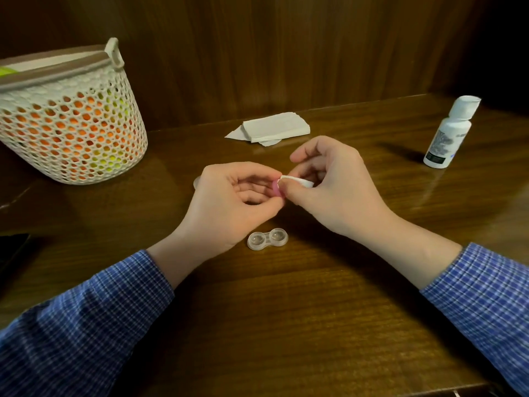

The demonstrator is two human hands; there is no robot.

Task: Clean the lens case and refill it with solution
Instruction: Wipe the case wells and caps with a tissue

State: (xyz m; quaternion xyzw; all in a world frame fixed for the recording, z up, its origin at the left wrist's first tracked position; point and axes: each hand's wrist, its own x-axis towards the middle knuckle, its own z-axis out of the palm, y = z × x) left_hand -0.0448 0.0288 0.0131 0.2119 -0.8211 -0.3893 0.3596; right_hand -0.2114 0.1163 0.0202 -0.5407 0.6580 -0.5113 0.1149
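Observation:
A clear two-well lens case (267, 238) lies open on the wooden table (300, 310), just below my hands, with no caps on it. My left hand (229, 202) pinches a small pink cap (277, 189) between thumb and fingers. My right hand (332, 187) presses a small wad of white tissue (296, 181) against that cap. The edge of a pale round cap (197, 182) peeks out behind my left hand. A white solution bottle (449, 133) stands upright at the far right, its cap on.
A stack of folded white tissues (272, 128) lies at the back of the table. A white perforated basket (71, 121) with orange and yellow contents stands at the left. A dark object (11, 247) sits at the left edge. A wooden wall rises behind.

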